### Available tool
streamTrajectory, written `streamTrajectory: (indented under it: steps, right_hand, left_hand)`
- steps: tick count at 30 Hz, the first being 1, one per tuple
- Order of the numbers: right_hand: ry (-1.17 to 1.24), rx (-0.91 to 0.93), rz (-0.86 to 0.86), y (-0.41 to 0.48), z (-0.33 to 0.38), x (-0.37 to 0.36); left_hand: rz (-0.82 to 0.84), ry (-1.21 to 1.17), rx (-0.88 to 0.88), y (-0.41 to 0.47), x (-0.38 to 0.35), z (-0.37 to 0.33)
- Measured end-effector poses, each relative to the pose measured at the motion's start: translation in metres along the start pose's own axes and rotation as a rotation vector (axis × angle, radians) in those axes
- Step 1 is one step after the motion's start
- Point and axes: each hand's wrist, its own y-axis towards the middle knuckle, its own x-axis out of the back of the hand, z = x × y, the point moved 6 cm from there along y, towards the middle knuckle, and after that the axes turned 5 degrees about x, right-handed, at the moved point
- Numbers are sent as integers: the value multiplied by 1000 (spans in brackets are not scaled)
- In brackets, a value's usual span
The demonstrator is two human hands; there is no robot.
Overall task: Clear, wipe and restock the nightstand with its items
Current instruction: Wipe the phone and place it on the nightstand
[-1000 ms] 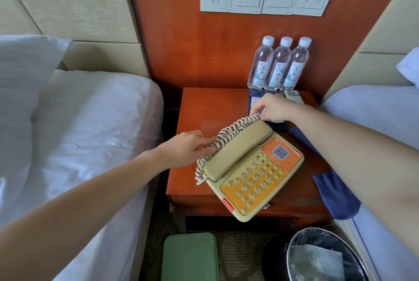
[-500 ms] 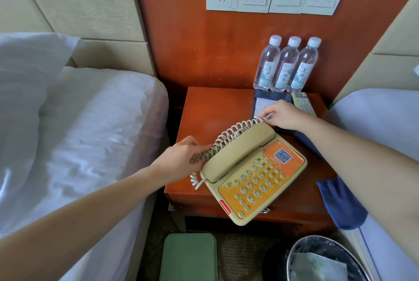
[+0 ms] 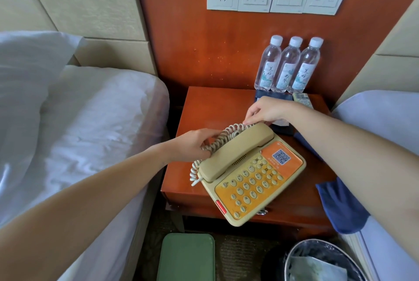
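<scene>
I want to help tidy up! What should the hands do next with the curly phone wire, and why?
Probably lay the coiled cord down snug beside the telephone and let go. The left hand and right hand both hold it, so neither is free, and the telephone sits crooked with its front corner past the nightstand edge, likely needing a push back.

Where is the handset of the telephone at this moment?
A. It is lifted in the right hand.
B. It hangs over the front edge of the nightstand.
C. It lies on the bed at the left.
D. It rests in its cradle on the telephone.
D: the handset lies in its cradle on the telephone, while the left hand grips the coiled cord and the right hand pinches its far end.
</scene>
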Motion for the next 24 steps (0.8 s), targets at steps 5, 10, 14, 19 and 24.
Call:
streamTrajectory:
  steps: [5, 10, 14, 19, 24]
  right_hand:
    - [-33, 20, -36, 4, -5, 3]
    - [-96, -6, -86, 12, -15, 3]
    - [18, -58, -99, 13, -29, 1]
    - [5, 44, -77, 15, -24, -1]
    - [19, 113, -53, 9, -12, -2]
  left_hand:
    - [148, 202, -28, -1, -2, -4]
    - [166, 386, -28, 2, -10, 0]
    - [233, 247, -3, 7, -13, 5]
    - [250, -21, 34, 14, -9, 3]
    - [93, -24, -2, 22, -2, -3]
